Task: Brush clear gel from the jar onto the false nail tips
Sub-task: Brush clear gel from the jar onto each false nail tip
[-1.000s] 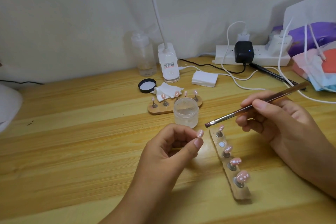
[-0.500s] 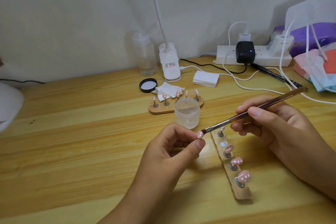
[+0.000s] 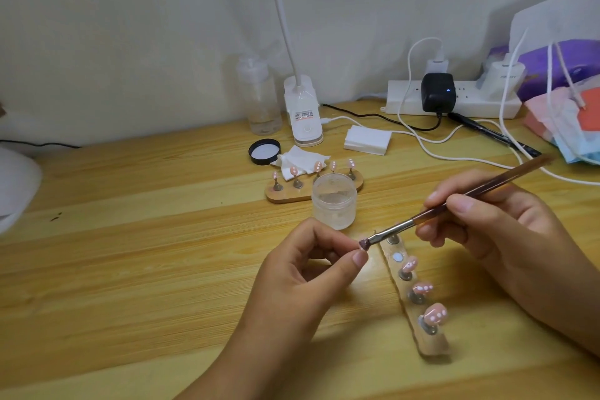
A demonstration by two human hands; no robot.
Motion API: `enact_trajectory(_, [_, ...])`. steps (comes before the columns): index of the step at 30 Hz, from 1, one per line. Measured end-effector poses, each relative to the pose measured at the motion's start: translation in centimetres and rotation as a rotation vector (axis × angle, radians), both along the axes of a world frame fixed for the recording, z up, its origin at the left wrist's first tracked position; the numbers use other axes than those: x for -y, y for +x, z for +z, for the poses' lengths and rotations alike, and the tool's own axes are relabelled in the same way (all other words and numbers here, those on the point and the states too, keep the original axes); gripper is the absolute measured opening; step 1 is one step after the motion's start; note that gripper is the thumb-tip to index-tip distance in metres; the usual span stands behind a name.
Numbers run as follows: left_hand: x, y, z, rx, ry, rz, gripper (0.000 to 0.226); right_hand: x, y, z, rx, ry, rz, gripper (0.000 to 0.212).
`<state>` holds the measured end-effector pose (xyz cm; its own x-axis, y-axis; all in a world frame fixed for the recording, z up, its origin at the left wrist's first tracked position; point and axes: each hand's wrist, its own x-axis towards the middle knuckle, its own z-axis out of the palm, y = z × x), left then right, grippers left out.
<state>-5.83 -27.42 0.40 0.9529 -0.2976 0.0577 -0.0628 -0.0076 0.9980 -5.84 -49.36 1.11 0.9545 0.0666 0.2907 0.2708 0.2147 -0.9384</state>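
My left hand (image 3: 311, 273) pinches a small pink nail tip (image 3: 361, 247) on its stand between thumb and forefinger, above the table. My right hand (image 3: 493, 237) grips a brown-handled brush (image 3: 454, 204), whose bristles lie on that nail tip and hide most of it. The open jar of clear gel (image 3: 334, 201) stands just behind my left hand. Below the brush lies a wooden holder strip (image 3: 431, 343) with several pink dotted nail tips (image 3: 436, 315) on pegs. A second wooden holder (image 3: 285, 195) with more tips sits behind the jar.
The jar's black lid (image 3: 264, 152) and a crumpled wipe (image 3: 300, 162) lie behind the holders. A clear bottle (image 3: 259, 97), a white lamp base (image 3: 303, 114), a pad stack (image 3: 367, 140), a power strip (image 3: 451, 101) with cables and bags (image 3: 558, 81) line the back edge.
The brush has come down and leftward from above the strip onto the nail tip held in my left hand. My left hand has barely moved.
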Motion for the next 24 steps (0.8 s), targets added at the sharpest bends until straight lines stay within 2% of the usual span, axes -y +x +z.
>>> enact_trajectory(4, [0.03,-0.02,0.03,0.003,0.004,-0.002,0.008,-0.04,-0.13,-0.09,0.058,-0.046,-0.057,0.024])
enact_trajectory(7, [0.0,-0.09,0.01,-0.003,0.012,0.001,0.006,-0.07,-0.22,-0.05,0.063,-0.066,-0.071,0.031])
enact_trajectory(10, [0.0,-0.12,0.01,-0.003,0.013,-0.004,0.014,-0.12,-0.21,0.03,0.067,-0.087,-0.091,0.033])
enact_trajectory(14, [0.02,-0.17,0.0,-0.004,0.018,-0.007,0.018,0.26,0.01,-0.22,0.072,-0.113,-0.158,0.013])
enact_trajectory(17, [-0.03,-0.23,0.05,0.002,0.024,-0.004,0.02,0.44,-0.03,-0.03,0.051,-0.082,-0.108,0.028])
enact_trajectory(18, [-0.04,-0.22,0.07,0.003,0.025,-0.003,0.019,0.45,-0.02,0.01,0.043,-0.064,-0.081,0.027])
enact_trajectory(20, [0.01,-0.19,0.13,0.007,0.026,-0.002,0.018,0.44,0.03,0.01,0.035,-0.028,-0.055,0.012])
enact_trajectory(24, [0.16,-0.16,0.18,0.005,0.025,0.005,0.011,0.26,0.0,0.05,-0.039,0.03,-0.064,0.02])
